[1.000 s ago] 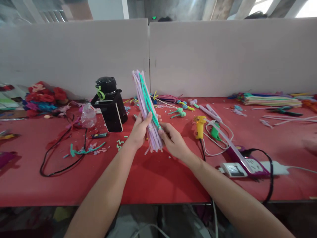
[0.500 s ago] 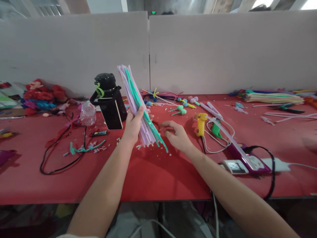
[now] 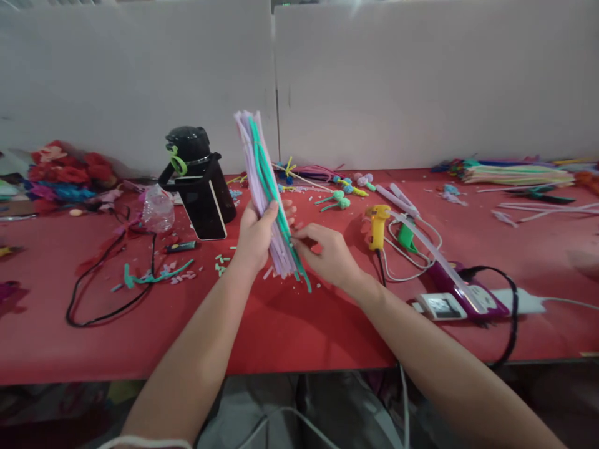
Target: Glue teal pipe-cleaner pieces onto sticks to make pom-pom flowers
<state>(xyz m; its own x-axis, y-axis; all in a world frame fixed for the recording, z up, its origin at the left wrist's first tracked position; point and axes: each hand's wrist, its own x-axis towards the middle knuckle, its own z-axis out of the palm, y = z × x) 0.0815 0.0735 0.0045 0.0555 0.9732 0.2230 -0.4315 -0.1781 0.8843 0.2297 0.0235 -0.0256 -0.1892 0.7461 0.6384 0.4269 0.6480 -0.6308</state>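
Note:
My left hand (image 3: 258,234) is wrapped round a bundle of lilac pipe cleaners (image 3: 250,162), held up at a slant above the table. Several teal-green pipe cleaners (image 3: 266,168) lie along the bundle's right side, one sticking out below the rest. At the lower right of the bundle, my right hand (image 3: 327,252) has thumb and forefinger pinched on a green strand; its other fingers are curled in. Lilac and green clippings lie on the red table (image 3: 290,337) around the bundle.
A black flask (image 3: 189,149) stands behind a black-screened device (image 3: 206,209) at left. Yellow (image 3: 377,227) and green (image 3: 407,237) glue guns, cables and a purple power strip (image 3: 486,299) lie at right. Pipe cleaner bundles (image 3: 515,173) sit further right. A white partition (image 3: 397,87) closes the back.
My right hand has moved left and up to the bundle, its fingertips now closing on a green strand. The bundle is held more upright. The view has tipped down slightly.

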